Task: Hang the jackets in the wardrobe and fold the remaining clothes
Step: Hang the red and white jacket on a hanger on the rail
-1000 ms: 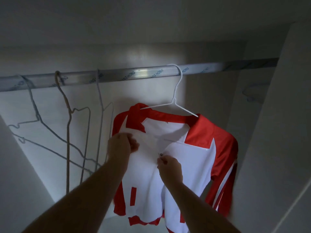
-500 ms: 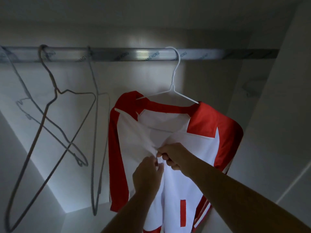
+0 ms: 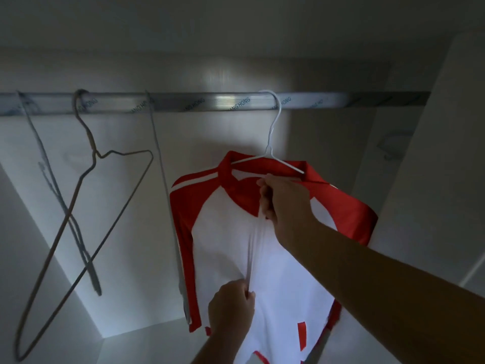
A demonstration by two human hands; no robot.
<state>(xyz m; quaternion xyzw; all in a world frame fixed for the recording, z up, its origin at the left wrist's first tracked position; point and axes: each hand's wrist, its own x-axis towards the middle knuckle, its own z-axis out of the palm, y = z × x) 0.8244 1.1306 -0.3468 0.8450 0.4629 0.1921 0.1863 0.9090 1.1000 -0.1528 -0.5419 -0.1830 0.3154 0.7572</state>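
- You stand at the open wardrobe (image 3: 433, 206), where the red-and-white jacket (image 3: 223, 245) hangs from a white hanger (image 3: 269, 143) hooked over the metal rail (image 3: 183, 102), right of centre.
- Your right hand (image 3: 286, 203) is closed in a pinch on the jacket's front just below the red collar. It looks like a grip on the zip pull, but the pull itself is hidden.
- Your left hand (image 3: 231, 308), lower and nearer, pinches the white front panel and draws it down. A taut ridge of cloth runs between the two hands.
- To the left, empty wire hangers (image 3: 95, 153) dangle from the same rail, one thin wire hanging just beside the jacket's left sleeve.
- The jacket is on the rail, and closing its front looks like the step in hand. Other garments are out of view.
- The likeliest trouble is your own downward pull. With too much of it, the light hanger may tip and a shoulder may slide off the thin wire.
- Bunched cloth along that ridge could catch in the zip and jam it.
- An upward shove from the right hand could lift the hook off the rail.
- A swinging sleeve could snag the neighbouring wire.
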